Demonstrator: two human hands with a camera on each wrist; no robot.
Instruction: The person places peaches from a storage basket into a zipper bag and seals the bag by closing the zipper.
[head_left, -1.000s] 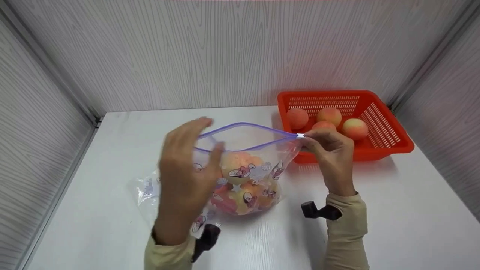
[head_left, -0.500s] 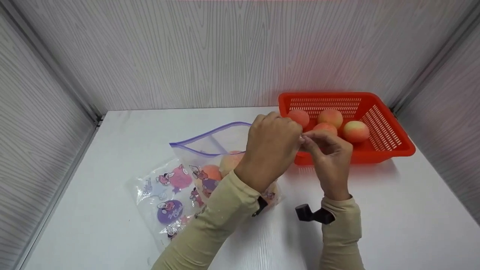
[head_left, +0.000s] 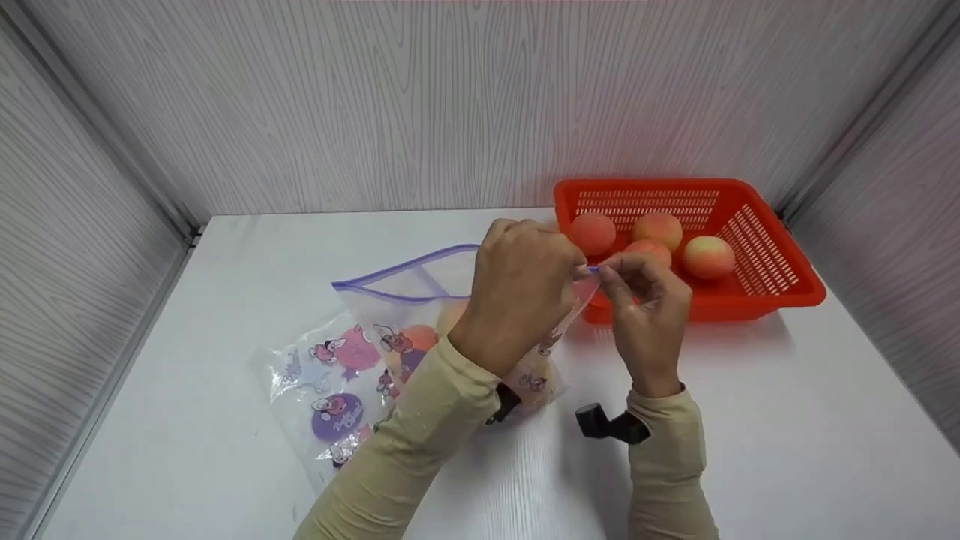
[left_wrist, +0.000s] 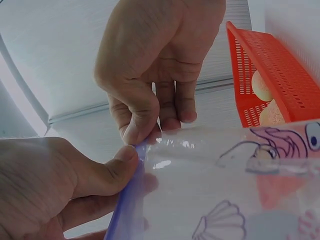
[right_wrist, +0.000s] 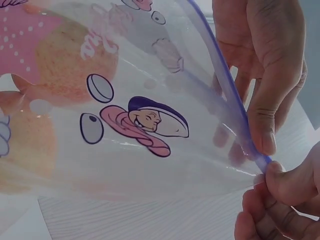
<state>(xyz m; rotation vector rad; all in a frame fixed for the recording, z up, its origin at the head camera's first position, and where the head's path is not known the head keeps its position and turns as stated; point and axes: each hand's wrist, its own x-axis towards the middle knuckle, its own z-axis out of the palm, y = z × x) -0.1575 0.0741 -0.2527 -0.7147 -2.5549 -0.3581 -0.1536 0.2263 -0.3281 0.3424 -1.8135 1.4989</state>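
A clear zip bag (head_left: 401, 330) with a purple zip strip and cartoon prints stands on the table, holding several peaches (right_wrist: 70, 65). Its mouth gapes on the left. My right hand (head_left: 651, 322) pinches the bag's right top corner between thumb and curled fingers. Right beside it, my left hand (head_left: 519, 289) pinches the zip strip (left_wrist: 127, 195) between thumb and fingers, as the left wrist view shows. A short piece of purple strip shows between the two hands. The left hand and forearm hide part of the bag, and the slider is not visible.
A red plastic basket (head_left: 772, 300) stands at the back right, with several peaches (head_left: 709, 257) inside. Flat on the table (head_left: 187, 390), left of the filled bag, lies another printed clear bag (head_left: 300, 405). Wood-grain panels (head_left: 375, 105) close off the back and sides.
A second ago my left hand was apart from the zip strip; it swung right to the right corner, then moved slightly left. The white slider seen there earlier is hidden.
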